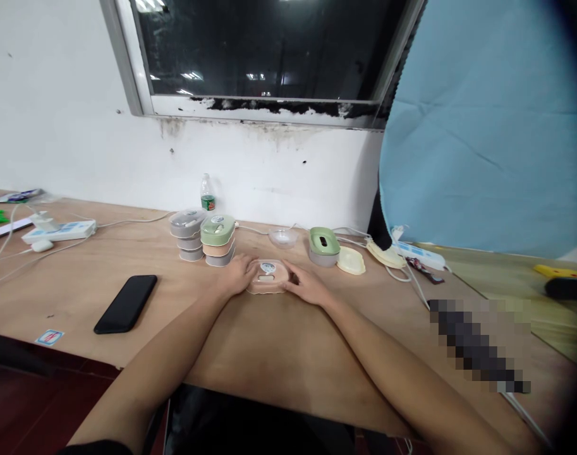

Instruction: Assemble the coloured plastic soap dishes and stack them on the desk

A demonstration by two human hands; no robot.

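A small pink box with a clear lid [268, 275] rests on the wooden table [250, 341] in front of me. My left hand [237, 273] grips its left side with curled fingers. My right hand [305, 284] clasps its right side the same way. Behind it to the left stand two stacks of similar boxes: one with a grey lid on top [188, 234], one with a green lid on top [218, 239]. To the right sit a green-lidded grey box [323, 246], a loose cream lid [351, 260] and a clear lid [283, 237].
A black phone [126, 303] lies at the left front. White power strips [59, 231] [419, 254] with cables lie at the left and right. A small bottle [207, 193] stands by the wall. A blue cloth [487, 126] hangs at the right.
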